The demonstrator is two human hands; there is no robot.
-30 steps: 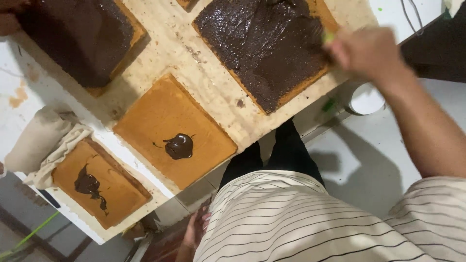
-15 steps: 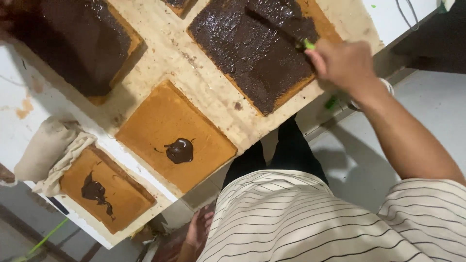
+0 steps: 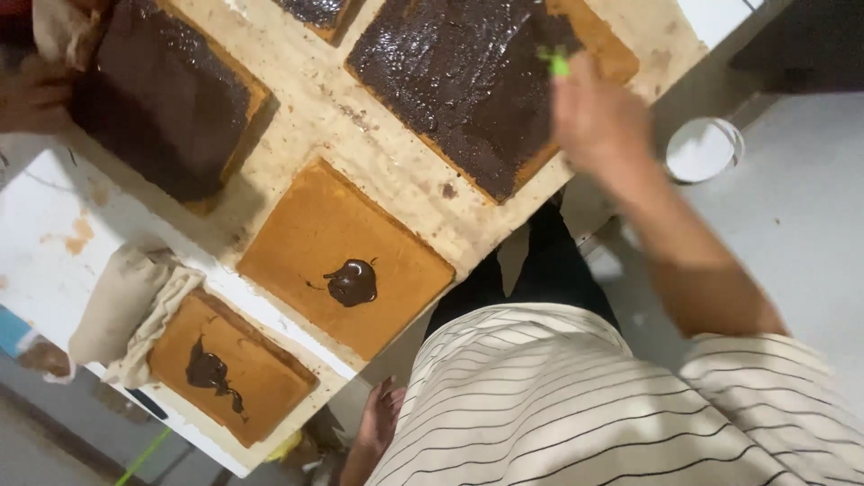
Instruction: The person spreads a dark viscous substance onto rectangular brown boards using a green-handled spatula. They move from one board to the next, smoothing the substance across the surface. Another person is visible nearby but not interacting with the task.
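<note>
My right hand (image 3: 598,117) is shut on a green-handled spreading tool (image 3: 558,61), whose dark blade lies on a cake slab covered in glossy chocolate (image 3: 468,81). That slab's bare orange corner shows just beyond my hand. Nearer to me lies a plain orange slab (image 3: 346,256) with a small dollop of chocolate (image 3: 353,281) in its middle. My left hand (image 3: 382,418) hangs low beside my striped shirt, below the table edge, holding nothing.
The slabs lie on a pale wooden board (image 3: 360,126). A fully coated dark slab (image 3: 166,99) sits at the left, with another person's hand (image 3: 27,94) beside it. A smaller slab with a chocolate smear (image 3: 225,369) rests by a beige cloth (image 3: 135,306). A white round container (image 3: 705,148) stands on the floor.
My right hand has swept with the tool from the slab's outer edge in over its chocolate-covered top. My left hand has stayed down by my side.
</note>
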